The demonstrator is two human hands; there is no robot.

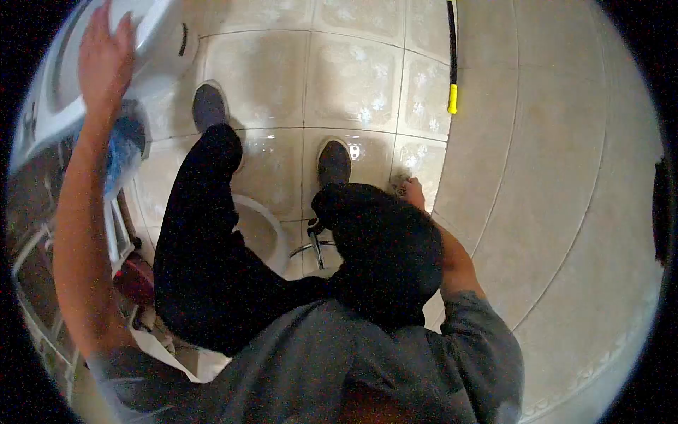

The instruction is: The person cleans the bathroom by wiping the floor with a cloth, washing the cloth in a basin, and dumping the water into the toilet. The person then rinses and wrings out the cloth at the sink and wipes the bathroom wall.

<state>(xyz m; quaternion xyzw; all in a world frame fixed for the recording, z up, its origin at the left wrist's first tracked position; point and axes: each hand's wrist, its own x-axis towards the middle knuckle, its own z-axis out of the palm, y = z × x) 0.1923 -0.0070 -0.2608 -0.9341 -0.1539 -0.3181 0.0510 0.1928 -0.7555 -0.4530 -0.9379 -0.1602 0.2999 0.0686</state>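
Observation:
My left hand [106,67] is at the upper left with its fingers stretched out. It rests on or just above the white washbasin [152,32]; contact is not clear. Beyond my bent right knee, my right hand [414,192] is low by the foot of the tiled wall. Its fingers close on a small grey-brown wad [400,184], perhaps a scouring pad, against the floor tiles [357,78]. My knee and forearm hide part of this hand's surroundings.
A black stick with a yellow end [453,97] stands along the wall [544,141]. Between my legs are a white round-rimmed bowl or bucket [265,226] and a chrome fitting [316,247]. A blue plastic bag [121,159] and a dark red object [134,278] are at left.

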